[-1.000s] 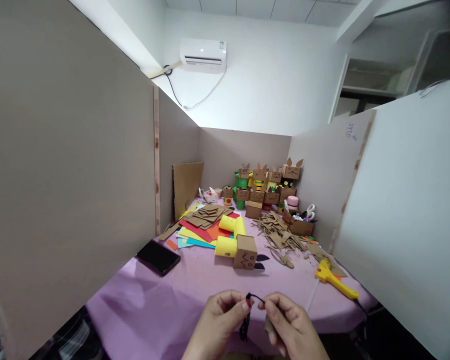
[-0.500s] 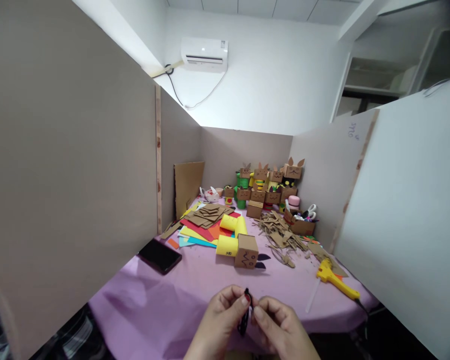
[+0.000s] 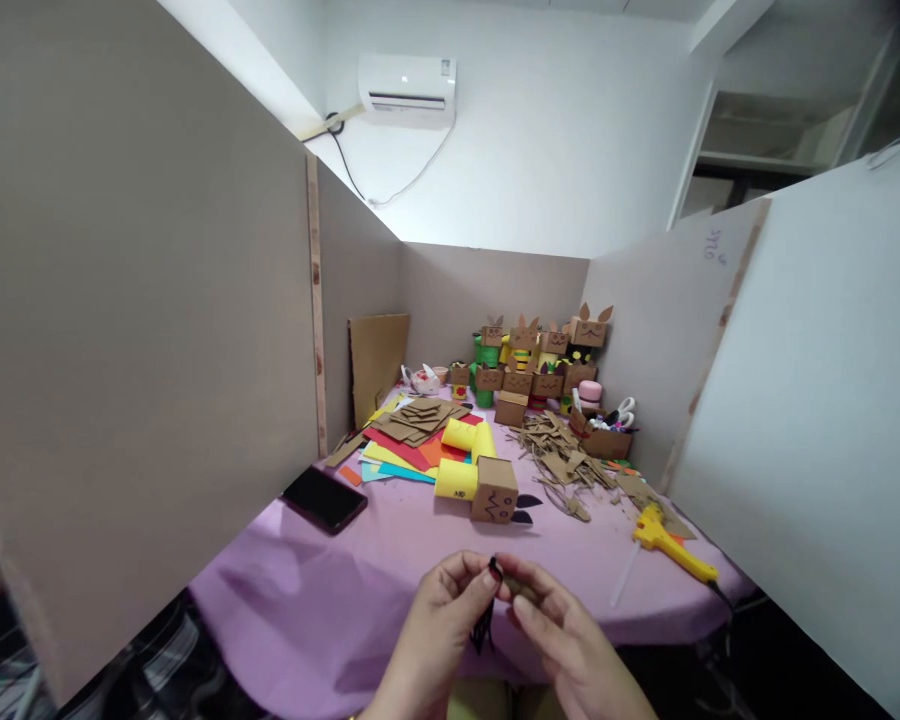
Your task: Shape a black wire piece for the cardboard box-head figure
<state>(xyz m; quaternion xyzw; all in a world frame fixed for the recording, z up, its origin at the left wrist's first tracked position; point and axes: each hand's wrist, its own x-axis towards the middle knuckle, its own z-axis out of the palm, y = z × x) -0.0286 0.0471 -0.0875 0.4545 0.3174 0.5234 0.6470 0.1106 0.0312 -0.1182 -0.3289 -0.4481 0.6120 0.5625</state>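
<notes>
Item: bundle of thin, black, cord-like strands. Matt and dark throughout; a small bend or knob stands up at the top, and several narrow lengths hang loosely below in a slim, uneven cluster. Material and exact count too small to tell. Location: low in the view, in the air between the two hands, near the front edge of the tabletop.

Left hand: thumb and forefinger closed in a pinch on the upper end of the bundle; thumbnail red.

Right hand: fingers narrow and curled in close beside the left thumb, fingertips near the top of the bundle. A brownish patch shows between its thumb and forefinger; whether these grip anything cannot be told.

Surroundings: tabletop under a lilac cloth. Beyond the hands, a figure with yellow paper cylinders and a brown cardboard box head, lying on its side, drawn face and two dark pointed ears turned right. To the left, a flat black phone; to the right, a yellow glue gun. Farther back, a loose heap of brown cardboard scraps.
</notes>
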